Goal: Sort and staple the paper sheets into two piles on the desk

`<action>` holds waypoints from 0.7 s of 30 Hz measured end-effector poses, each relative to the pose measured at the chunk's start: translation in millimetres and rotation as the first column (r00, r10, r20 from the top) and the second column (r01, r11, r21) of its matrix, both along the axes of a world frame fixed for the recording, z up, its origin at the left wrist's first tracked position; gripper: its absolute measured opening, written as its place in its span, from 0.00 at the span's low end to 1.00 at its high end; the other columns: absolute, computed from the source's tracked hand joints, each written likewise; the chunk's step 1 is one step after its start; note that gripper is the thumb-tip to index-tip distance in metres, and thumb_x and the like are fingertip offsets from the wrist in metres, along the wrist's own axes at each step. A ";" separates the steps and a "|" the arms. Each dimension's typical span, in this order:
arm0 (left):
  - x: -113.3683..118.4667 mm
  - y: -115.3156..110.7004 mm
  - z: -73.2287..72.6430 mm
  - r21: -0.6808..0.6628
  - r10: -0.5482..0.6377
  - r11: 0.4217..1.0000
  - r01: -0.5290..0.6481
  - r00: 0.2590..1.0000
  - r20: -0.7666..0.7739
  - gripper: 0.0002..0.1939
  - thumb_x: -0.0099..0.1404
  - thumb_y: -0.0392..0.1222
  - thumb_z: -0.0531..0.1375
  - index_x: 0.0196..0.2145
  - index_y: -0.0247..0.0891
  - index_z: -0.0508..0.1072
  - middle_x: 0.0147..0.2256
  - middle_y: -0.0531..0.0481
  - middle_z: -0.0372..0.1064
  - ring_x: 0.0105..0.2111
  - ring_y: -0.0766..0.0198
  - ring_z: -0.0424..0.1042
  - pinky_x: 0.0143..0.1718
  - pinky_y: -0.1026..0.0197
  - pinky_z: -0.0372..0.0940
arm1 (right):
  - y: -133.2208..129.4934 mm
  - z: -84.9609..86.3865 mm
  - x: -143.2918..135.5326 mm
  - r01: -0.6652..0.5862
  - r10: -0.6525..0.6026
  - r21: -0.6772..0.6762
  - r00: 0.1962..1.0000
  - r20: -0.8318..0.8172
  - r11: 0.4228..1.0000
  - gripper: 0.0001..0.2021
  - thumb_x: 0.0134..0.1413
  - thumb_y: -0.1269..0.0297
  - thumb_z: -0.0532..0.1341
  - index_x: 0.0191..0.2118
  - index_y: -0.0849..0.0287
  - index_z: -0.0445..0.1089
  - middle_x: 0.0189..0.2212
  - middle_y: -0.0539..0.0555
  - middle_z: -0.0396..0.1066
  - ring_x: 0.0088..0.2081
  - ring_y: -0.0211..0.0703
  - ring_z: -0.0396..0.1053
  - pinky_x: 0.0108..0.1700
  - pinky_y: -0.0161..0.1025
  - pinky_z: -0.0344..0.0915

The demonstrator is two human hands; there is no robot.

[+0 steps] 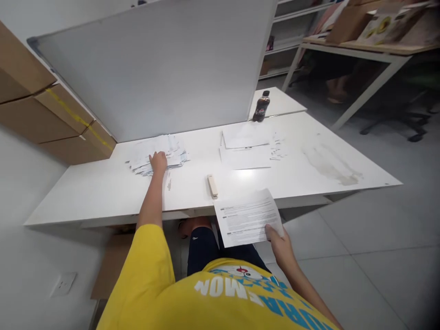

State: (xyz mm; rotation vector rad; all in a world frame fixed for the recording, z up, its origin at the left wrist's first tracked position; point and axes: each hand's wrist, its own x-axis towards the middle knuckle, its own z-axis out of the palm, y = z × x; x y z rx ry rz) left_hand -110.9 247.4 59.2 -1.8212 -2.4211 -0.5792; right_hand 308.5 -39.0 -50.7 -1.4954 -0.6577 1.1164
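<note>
Two bare hands are well apart, placed here on a clock face centred on the cream stapler point(212, 185), with twelve toward the whiteboard point(165, 68). At ten o'clock the left hand point(158, 162) rests on a loose pile of papers point(167, 144), fingers bent; whether it pinches any leaf cannot be told. Between four and five o'clock the right hand point(280, 245) grips a printed sheet point(245, 217) by its near right corner, thumb on top, the far left corner just beside the stapler. Whether more than one leaf is in that grip is unclear. Paper like this should be light and limp, apt to droop and crease when held by one corner; a hold along a side edge, thumb flat above, would likely steady it. The pile's leaves lie askew and probably slide over one another, so a free edge seems the best place to take hold. More white papers point(245, 158) lie between one and two o'clock.
</note>
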 end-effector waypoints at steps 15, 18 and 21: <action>-10.9 -32.0 -14.3 0.401 -0.085 0.913 0.076 0.996 0.004 0.23 0.72 0.49 0.41 0.32 0.34 0.69 0.36 0.30 0.69 0.47 0.43 0.65 0.48 0.39 0.56 | -2.0 -7.7 43.6 0.117 -0.122 -0.101 0.991 -0.049 0.988 0.22 0.42 0.52 0.68 0.44 0.58 0.76 0.42 0.56 0.78 0.48 0.59 0.74 0.47 0.49 0.74; 19.2 -66.6 -24.2 0.486 -0.062 0.871 0.074 0.997 -0.040 0.22 0.71 0.50 0.42 0.33 0.35 0.69 0.35 0.31 0.69 0.44 0.44 0.66 0.48 0.38 0.55 | -0.5 -8.7 49.0 0.129 -0.138 -0.118 0.988 -0.073 0.985 0.26 0.42 0.51 0.69 0.49 0.58 0.74 0.47 0.56 0.76 0.51 0.59 0.72 0.51 0.50 0.72; 80.6 -125.9 -45.9 0.749 -0.128 0.632 0.198 0.980 -0.150 0.18 0.72 0.47 0.45 0.34 0.38 0.70 0.31 0.39 0.70 0.38 0.50 0.68 0.46 0.42 0.56 | 6.9 3.0 34.9 0.126 -0.142 -0.110 0.976 -0.163 0.986 0.29 0.40 0.52 0.70 0.51 0.57 0.73 0.49 0.56 0.75 0.53 0.59 0.70 0.52 0.51 0.72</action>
